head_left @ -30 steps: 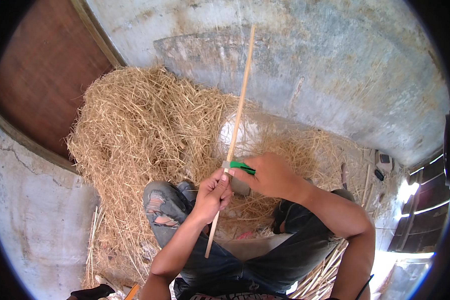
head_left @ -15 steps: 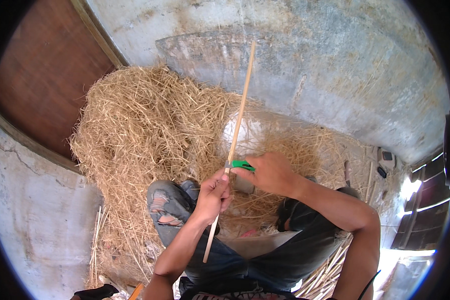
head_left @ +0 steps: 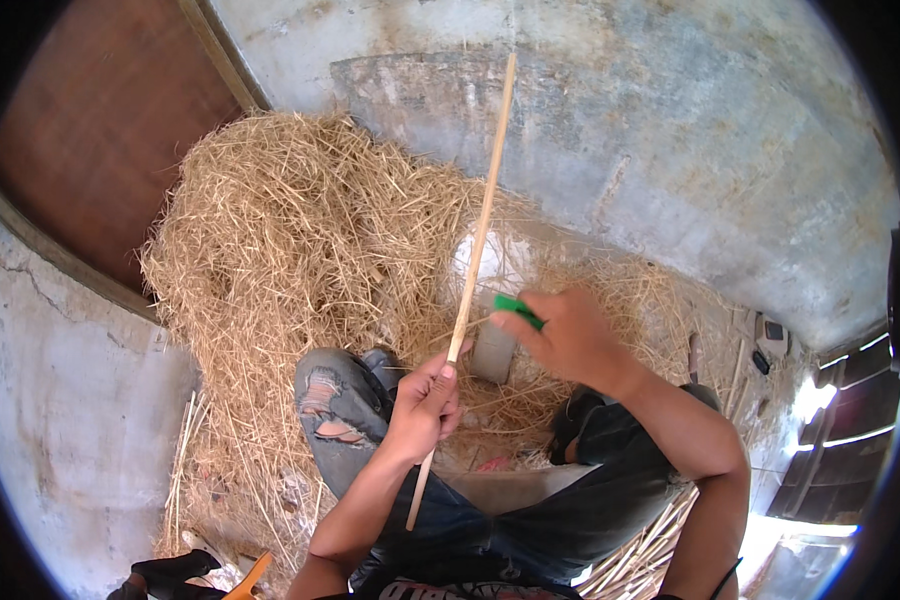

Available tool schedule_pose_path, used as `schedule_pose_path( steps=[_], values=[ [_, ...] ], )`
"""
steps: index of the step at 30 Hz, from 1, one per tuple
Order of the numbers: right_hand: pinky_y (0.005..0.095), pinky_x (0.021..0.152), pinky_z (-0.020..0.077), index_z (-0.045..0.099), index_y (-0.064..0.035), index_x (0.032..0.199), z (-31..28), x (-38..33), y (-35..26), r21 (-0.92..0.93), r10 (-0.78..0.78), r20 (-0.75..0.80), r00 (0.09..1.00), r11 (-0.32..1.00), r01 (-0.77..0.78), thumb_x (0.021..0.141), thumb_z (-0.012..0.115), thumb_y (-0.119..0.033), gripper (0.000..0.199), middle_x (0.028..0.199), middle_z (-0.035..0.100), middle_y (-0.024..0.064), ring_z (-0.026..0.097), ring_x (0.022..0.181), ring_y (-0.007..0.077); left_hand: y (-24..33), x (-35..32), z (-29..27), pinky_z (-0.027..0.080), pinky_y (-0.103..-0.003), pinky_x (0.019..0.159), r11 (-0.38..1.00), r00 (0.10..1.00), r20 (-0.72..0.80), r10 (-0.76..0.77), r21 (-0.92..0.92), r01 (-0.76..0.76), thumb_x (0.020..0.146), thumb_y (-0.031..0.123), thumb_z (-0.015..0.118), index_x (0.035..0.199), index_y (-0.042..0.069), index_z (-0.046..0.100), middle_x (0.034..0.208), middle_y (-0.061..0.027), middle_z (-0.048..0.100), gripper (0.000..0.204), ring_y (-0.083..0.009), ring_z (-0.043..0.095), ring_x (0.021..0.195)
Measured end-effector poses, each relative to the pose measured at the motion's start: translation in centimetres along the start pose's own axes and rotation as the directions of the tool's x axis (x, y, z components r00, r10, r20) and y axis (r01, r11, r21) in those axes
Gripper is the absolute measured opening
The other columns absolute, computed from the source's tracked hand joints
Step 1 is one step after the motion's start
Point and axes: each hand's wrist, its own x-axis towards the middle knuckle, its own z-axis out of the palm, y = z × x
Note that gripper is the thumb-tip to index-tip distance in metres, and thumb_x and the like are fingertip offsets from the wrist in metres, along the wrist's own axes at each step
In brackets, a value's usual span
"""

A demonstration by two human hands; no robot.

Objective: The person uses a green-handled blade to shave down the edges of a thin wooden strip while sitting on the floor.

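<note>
Concrete floor (head_left: 670, 150), grey and stained, fills far and right of view. Brown panel (head_left: 90, 130) at far left; pale cracked slab (head_left: 60, 400) near left.

Straw heap (head_left: 300, 230): large, loose, centre-left, spreading right under the legs. Person seated on it, knees in torn dark jeans (head_left: 340, 410).

White rounded object (head_left: 495, 265) half-buried in straw, just behind the stick; kind cannot be told.

Bamboo stick (head_left: 482, 210): long, thin, pale. Long axis runs near-to-far, leaning slightly right at far end; near tip sits below the left fist over the lap, far tip reaches well out over the concrete.

Left hand (head_left: 425, 405): closed in a fist round the stick's lower part, thumb up along the shaft.

Right hand (head_left: 565, 335): closed on a green-handled tool (head_left: 518, 310), prob. a small knife; blade not visible. Handle end points left toward the stick, just above the left fist, v. close to the shaft; contact cannot be confirmed.

Key relation: stick lies left of the right hand, axis roughly across the tool's line. Left hand is the nearer, already gripping.

Small items (head_left: 765, 340) at right edge, too small to identify.
</note>
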Motion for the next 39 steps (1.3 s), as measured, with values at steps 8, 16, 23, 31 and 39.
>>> schedule_pose_path(
  steps=[8, 16, 23, 31, 39],
  values=[
    [0.0497, 0.054, 0.0492, 0.068, -0.0064, 0.076, 1.1, -1.0, -1.0, -0.029, -0.042, 0.174, 0.984, 0.998, 0.048, 0.097, 0.061, -0.052, 0.051, 0.06, 0.062, 0.0181, 0.064, 0.058, 0.0399, -0.6, 0.9, 1.2, 0.026, -0.024, 0.042, 0.997, 0.998, 0.029, 0.06, 0.036, -0.061, 0.111, 0.03, 0.045, 0.135, 0.005, 0.054, 0.061, 0.0051, 0.031, 0.036, -0.0063, 0.023, 0.045],
    [0.0487, 0.054, 0.0494, 0.068, -0.0077, 0.076, 1.9, -1.1, -0.4, -0.18, -0.019, 0.187, 0.982, 0.982, 0.054, 0.097, 0.058, -0.055, 0.053, 0.06, 0.063, 0.0171, 0.064, 0.058, 0.0392, -0.1, 0.4, 0.9, 0.025, -0.023, 0.041, 0.998, 1.0, -0.021, -0.007, 0.067, 0.009, 0.11, 0.029, 0.047, 0.139, 0.004, 0.052, 0.062, 0.0034, 0.035, 0.039, -0.0065, 0.028, 0.044],
    [0.0469, 0.055, 0.0455, 0.072, -0.0045, 0.09, -0.5, 2.7, 6.0, -0.272, 0.159, -0.061, 0.985, 0.947, -0.17, 0.101, 0.056, -0.05, 0.049, 0.063, 0.061, 0.0203, 0.062, 0.059, 0.0402, -0.6, -4.0, -0.4, 0.026, -0.024, 0.042, 0.985, 0.992, 0.043, -0.117, 0.132, 0.11, 0.11, 0.027, 0.046, 0.147, 0.002, 0.047, 0.063, 0.0036, 0.033, 0.044, -0.0068, 0.028, 0.045],
    [0.0428, 0.056, 0.0386, 0.062, 0.0013, 0.067, -10.5, 4.8, 18.9, -0.068, 0.372, -0.608, 0.701, 0.856, -0.513, 0.102, 0.05, -0.058, 0.07, 0.059, 0.055, 0.0181, 0.05, 0.054, 0.0256, -0.4, -9.0, -3.0, 0.026, -0.025, 0.045, 0.976, 0.96, 0.192, -0.202, 0.114, 0.183, 0.111, 0.028, 0.044, 0.147, -0.002, 0.046, 0.061, 0.005, 0.028, 0.047, -0.0063, 0.025, 0.046],
    [0.0416, 0.056, 0.0426, 0.072, 0.0, 0.085, -3.5, 2.6, 8.3, -0.027, 0.437, -0.203, 0.876, 0.892, -0.451, 0.101, 0.055, -0.057, 0.061, 0.059, 0.058, 0.0137, 0.053, 0.055, 0.0208, 0.6, -7.4, -4.6, 0.022, -0.023, 0.045, 0.943, 0.949, 0.165, -0.27, -0.153, 0.295, 0.111, 0.028, 0.041, 0.152, -0.001, 0.04, 0.064, 0.0055, 0.024, 0.05, -0.006, 0.022, 0.047]
  ],
)
